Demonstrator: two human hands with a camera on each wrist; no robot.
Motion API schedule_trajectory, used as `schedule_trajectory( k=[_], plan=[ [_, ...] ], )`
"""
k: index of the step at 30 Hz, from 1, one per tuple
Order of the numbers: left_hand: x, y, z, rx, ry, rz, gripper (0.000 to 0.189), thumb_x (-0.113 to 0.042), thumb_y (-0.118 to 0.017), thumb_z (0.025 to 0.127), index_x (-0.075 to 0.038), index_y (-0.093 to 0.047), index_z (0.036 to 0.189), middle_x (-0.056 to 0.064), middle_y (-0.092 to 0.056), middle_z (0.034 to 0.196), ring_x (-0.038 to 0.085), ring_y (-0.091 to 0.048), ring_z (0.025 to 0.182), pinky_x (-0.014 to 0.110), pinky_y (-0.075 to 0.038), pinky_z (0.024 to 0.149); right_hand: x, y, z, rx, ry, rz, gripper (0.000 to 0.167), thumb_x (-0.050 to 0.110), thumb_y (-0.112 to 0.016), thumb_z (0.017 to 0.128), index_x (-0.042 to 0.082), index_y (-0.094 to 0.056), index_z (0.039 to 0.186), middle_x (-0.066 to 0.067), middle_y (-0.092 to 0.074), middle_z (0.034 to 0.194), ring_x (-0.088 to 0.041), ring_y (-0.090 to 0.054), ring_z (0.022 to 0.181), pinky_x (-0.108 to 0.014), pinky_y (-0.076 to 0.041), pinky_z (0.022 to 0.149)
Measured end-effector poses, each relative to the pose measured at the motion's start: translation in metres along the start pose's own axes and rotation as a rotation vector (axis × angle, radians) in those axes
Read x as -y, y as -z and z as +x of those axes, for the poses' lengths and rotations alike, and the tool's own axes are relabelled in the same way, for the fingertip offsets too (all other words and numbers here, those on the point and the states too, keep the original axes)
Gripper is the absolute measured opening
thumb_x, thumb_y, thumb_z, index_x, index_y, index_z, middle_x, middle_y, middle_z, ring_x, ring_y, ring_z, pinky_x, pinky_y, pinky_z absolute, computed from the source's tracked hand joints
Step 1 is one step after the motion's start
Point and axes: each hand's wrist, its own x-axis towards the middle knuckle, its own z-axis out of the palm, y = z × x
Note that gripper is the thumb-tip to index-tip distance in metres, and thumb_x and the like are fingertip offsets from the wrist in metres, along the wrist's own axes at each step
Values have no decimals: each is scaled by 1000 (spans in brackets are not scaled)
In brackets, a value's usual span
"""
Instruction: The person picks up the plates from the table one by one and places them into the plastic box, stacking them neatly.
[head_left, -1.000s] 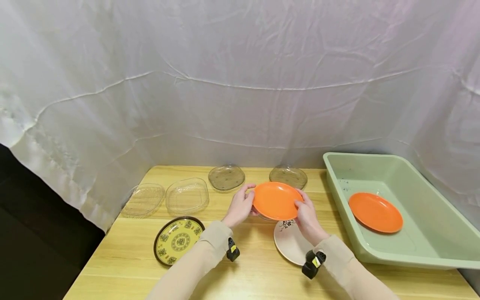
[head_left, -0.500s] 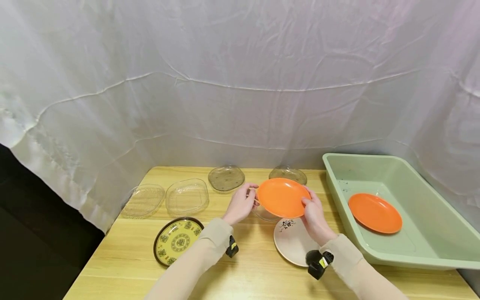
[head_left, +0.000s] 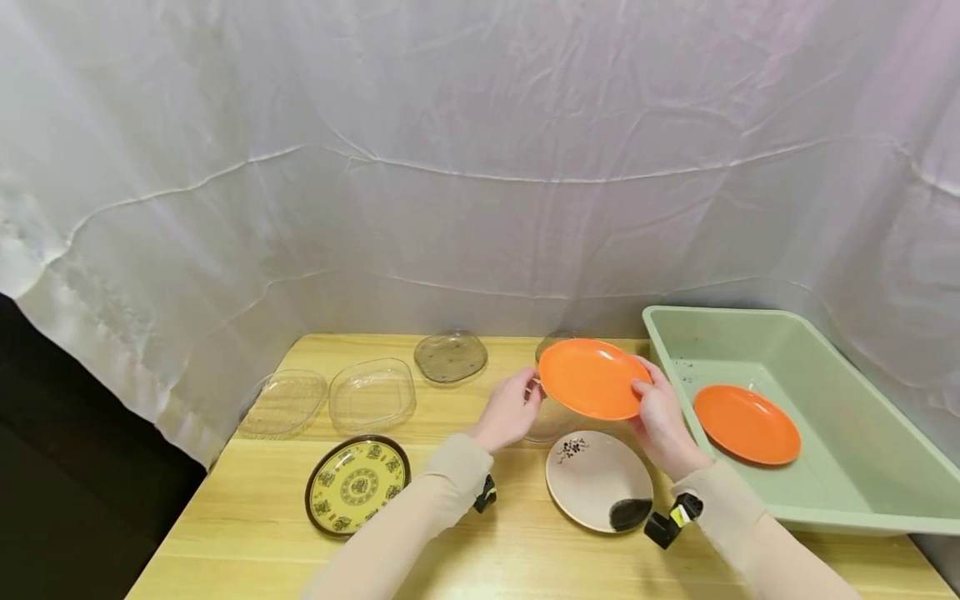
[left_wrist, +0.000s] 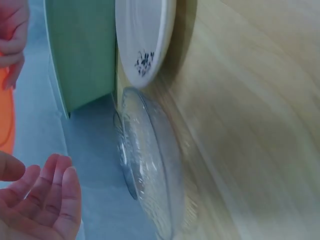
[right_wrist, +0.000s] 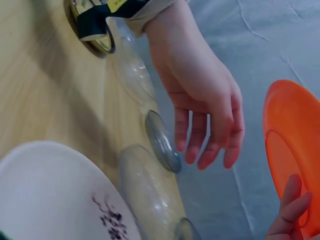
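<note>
An orange plate (head_left: 596, 379) is held up above the table in my right hand (head_left: 663, 417), the thumb over its rim and fingers underneath, as the right wrist view shows at the lower right. My left hand (head_left: 512, 410) hovers by the plate's left side. Its fingers (right_wrist: 200, 135) are loosely bent and apart from the plate in the right wrist view. Below the right hand lies a white plate (head_left: 596, 479) with a dark floral print. Behind it, a clear glass dish (head_left: 547, 423) is partly hidden by the orange plate.
A green tub (head_left: 847, 492) stands at the right with another orange plate (head_left: 748, 425) inside. A yellow patterned plate (head_left: 358, 485) lies at the left. Clear dishes (head_left: 372, 395) (head_left: 288, 402) and a smoky glass plate (head_left: 451, 357) sit farther back. Another smoky plate is mostly covered. A curtain (head_left: 480, 233) hangs behind.
The orange plate has moved right and slightly up with my right hand. My left hand has let go of its rim and followed to the right. More of the white plate now shows.
</note>
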Motion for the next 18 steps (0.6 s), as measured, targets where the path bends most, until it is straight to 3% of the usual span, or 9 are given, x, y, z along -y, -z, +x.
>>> schedule_trajectory(
  k=[4,9,18],
  plan=[
    [-11,-8,4,17,-58,56,24,-10,-48,100,-8,-67,116,6,-74,97,13,-66,81,19,-53,71,11,16,-1,10,-1,2,56,13,-20,109,17,-6,164,6,-44,130,7,-62,93,-13,-58,85],
    [-28,-18,8,60,-81,82,30,-12,-46,102,-8,-66,124,6,-75,105,13,-68,91,19,-55,79,24,39,1,1,-5,109,56,15,-22,110,22,-8,164,13,-45,120,6,-63,93,-12,-58,83],
    [-54,-43,14,120,-166,201,31,-13,-46,103,-11,-64,128,1,-73,112,9,-67,96,16,-54,84,34,87,6,78,91,348,39,9,-29,109,22,-32,145,11,-62,107,-3,-70,91,-20,-61,77]
  ],
)
